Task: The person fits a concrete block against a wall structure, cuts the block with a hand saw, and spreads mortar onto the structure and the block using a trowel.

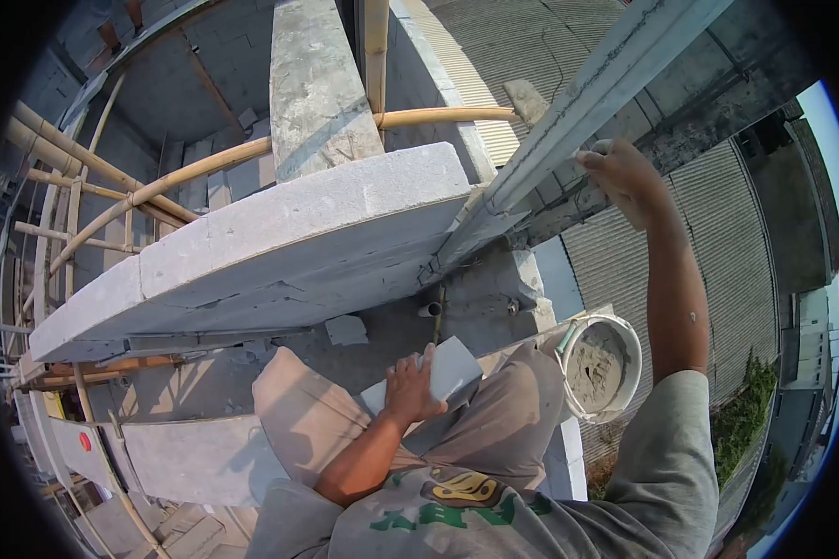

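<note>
A pale grey lightweight block (pixel 454 371) rests across my lap. My left hand (pixel 414 387) grips it from above, fingers bent over its surface. Out to the right, my raised right hand (pixel 622 175) is closed beside a grey metal post (pixel 569 107). A small whitish bit shows at its fingers, too small to name. Beside my right knee stands a white bucket (pixel 633 359) with grey mortar (pixel 595 370) inside. In front of me runs a wall of light blocks (pixel 317 202), its top face bare.
Bamboo poles (pixel 205 166) cross behind the wall at the left. A concrete beam (pixel 319 84) meets the wall from beyond. Corrugated roofs (pixel 722 233) lie far below on the right, past the edge. A broken block piece (pixel 347 330) lies at the wall's foot.
</note>
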### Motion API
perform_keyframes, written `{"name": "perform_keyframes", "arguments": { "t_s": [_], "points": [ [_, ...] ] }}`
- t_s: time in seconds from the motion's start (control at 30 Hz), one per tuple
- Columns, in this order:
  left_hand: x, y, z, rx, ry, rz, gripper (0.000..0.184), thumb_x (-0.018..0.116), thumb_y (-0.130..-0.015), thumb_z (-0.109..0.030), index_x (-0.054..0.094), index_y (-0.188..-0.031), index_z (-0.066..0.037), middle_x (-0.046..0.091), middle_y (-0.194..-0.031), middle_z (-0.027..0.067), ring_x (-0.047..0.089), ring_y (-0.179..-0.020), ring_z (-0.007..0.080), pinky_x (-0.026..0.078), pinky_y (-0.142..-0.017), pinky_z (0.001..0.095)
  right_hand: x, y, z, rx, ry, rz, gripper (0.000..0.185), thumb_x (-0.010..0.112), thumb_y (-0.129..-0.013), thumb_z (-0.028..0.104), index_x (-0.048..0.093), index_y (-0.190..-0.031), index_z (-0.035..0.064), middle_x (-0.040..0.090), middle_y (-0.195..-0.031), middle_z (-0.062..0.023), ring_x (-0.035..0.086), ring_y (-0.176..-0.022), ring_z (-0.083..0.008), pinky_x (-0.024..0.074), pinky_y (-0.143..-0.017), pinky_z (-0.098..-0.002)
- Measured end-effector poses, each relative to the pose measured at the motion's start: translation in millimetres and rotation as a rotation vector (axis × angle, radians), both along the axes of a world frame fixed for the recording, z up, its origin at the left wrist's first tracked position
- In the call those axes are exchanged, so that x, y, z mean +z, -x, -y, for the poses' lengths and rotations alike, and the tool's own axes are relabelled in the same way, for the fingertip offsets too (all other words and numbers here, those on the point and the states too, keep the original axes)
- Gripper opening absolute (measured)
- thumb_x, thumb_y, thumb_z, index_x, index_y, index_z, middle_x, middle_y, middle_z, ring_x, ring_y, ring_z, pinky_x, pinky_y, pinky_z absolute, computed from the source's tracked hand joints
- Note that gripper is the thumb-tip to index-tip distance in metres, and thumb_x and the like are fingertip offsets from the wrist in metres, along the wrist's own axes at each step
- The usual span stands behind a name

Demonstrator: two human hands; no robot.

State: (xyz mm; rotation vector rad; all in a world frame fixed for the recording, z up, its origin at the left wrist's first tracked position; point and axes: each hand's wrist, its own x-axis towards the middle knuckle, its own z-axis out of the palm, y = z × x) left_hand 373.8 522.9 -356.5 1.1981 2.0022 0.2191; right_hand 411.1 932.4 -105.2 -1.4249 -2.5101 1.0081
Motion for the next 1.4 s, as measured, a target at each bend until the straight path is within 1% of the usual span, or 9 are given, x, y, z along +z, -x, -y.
{"name": "perform_keyframes", "arguments": {
  "t_s": [0.2,0.63,0.73,0.77,0.87,1.03,1.13,1.2,1.4],
  "points": [
    [-7,6,1,0.001,-0.039,-0.016,0.122,0.084,-0.061,-0.046,0.02,-0.157,-0.009,0.044,-0.144,0.0254,0.042,-0.134,0.0396,0.033,-0.108,0.0536,-57,-48,73,-0.263,0.142,-0.231,0.033,0.065,-0.096,0.033,0.064,-0.091,-0.0002,0.061,-0.073,-0.0063,0.058,-0.057,-0.0147,0.0468,-0.052,-0.0317],
    [-22,15,0,0.238,0.045,0.099,0.127,0.09,-0.055,-0.042,0.022,-0.152,0.002,0.05,-0.135,0.0274,0.047,-0.129,0.0434,0.039,-0.107,0.0528,-73,-194,193,-0.429,0.241,-0.163,0.031,0.065,-0.093,0.031,0.063,-0.087,0.0005,0.059,-0.072,-0.0023,0.055,-0.064,-0.0104,0.0457,-0.059,-0.0277],
    [-30,22,-2,0.499,-0.028,0.463,0.116,0.088,-0.061,-0.038,0.026,-0.148,0.007,0.056,-0.129,0.0248,0.057,-0.119,0.0406,0.046,-0.102,0.0481,-77,-230,220,-0.511,0.301,-0.131,0.029,0.065,-0.09,0.025,0.062,-0.087,-0.003,0.056,-0.07,-0.0041,0.055,-0.065,-0.013,0.0448,-0.06,-0.0313],
    [-16,16,-2,0.689,-0.13,0.835,0.1,0.085,-0.068,-0.034,0.034,-0.144,0.008,0.059,-0.126,0.0222,0.064,-0.108,0.0355,0.049,-0.098,0.0434,-74,-236,229,-0.528,0.294,-0.106,0.029,0.066,-0.089,0.025,0.063,-0.088,-0.0034,0.056,-0.07,-0.0042,0.055,-0.065,-0.0133,0.0448,-0.06,-0.0313],
    [-51,16,2,0.912,0.125,1.191,0.082,0.08,-0.076,-0.033,0.043,-0.139,0.006,0.061,-0.124,0.0193,0.066,-0.106,0.0315,0.051,-0.095,0.0402,-69,-257,251,-0.555,0.225,-0.037,0.032,0.067,-0.087,0.027,0.064,-0.094,-0.0045,0.058,-0.074,-0.0066,0.055,-0.066,-0.0145,0.0458,-0.062,-0.0321],
    [-35,-5,-22,1.088,0.234,1.585,0.072,0.054,-0.088,-0.057,0.042,-0.147,-0.018,0.05,-0.144,0.0113,0.05,-0.13,0.0344,0.042,-0.1,0.0613,-82,-274,282,-0.555,-0.084,-0.008,0.029,0.072,-0.083,0.019,0.065,-0.102,-0.0011,0.061,-0.085,-0.0112,0.06,-0.077,-0.021,0.048,-0.072,-0.0337],
    [-23,-17,-43,1.177,0.251,1.688,0.073,0.049,-0.089,-0.06,0.039,-0.149,-0.019,0.049,-0.145,0.0111,0.048,-0.132,0.0361,0.04,-0.102,0.0595,-103,-270,299,-0.559,-0.344,-0.106,0.028,0.075,-0.08,0.012,0.063,-0.102,-0.0002,0.061,-0.087,-0.0121,0.06,-0.076,-0.0246,0.0487,-0.072,-0.0352],
    [-4,-27,-57,1.205,0.253,1.668,0.07,0.044,-0.09,-0.061,0.042,-0.148,-0.021,0.05,-0.145,0.01,0.047,-0.133,0.0355,0.04,-0.103,0.0587,-121,-268,306,-0.595,-0.386,-0.17,0.029,0.078,-0.079,0.013,0.062,-0.1,0.0011,0.056,-0.086,-0.0076,0.053,-0.074,-0.0174,0.0453,-0.07,-0.0312],
    [27,-62,-94,1.258,0.265,1.797,0.061,0.038,-0.092,-0.057,0.055,-0.138,-0.021,0.053,-0.143,0.0075,0.049,-0.131,0.0324,0.04,-0.104,0.0569,-181,-258,298,-0.517,-0.565,-0.148,0.037,0.077,-0.078,0.011,0.06,-0.109,0.002,0.052,-0.095,-0.0123,0.052,-0.083,-0.0283,0.0453,-0.075,-0.0372]
  ]
}}
